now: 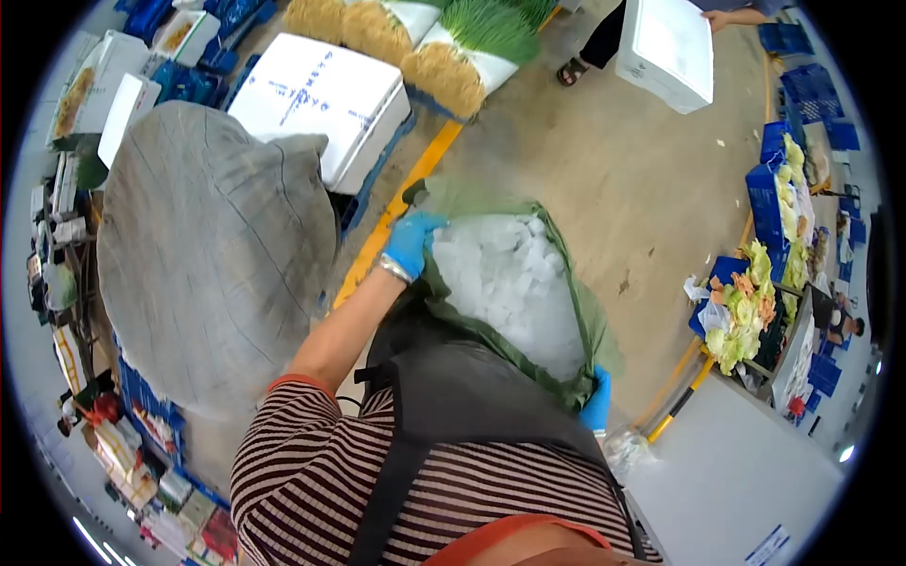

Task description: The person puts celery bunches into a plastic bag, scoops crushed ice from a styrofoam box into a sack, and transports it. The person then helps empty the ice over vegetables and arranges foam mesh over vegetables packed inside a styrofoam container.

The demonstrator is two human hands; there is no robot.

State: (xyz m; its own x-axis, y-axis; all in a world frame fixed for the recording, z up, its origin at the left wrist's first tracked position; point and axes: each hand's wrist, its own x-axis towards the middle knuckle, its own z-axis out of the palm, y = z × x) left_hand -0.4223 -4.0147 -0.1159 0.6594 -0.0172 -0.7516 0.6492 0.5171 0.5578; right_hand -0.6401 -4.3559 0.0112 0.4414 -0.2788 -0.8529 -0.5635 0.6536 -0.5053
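An opened green sack [576, 274] full of white ice chunks [510, 283] is in front of my body, its mouth facing up. My left hand [412, 243], in a blue glove, is closed on the sack's rim at the upper left of the opening. At the lower right of the opening, my right hand [596, 401], also blue-gloved, is against the sack's edge; its fingers are mostly hidden.
A grey cloth-covered mound [208, 255] stands at left, with a white foam box [316, 104] behind it. Another person holds a white box [668, 52] at the top right. Leafy vegetables [746, 311] and a pale panel [736, 472] are at right.
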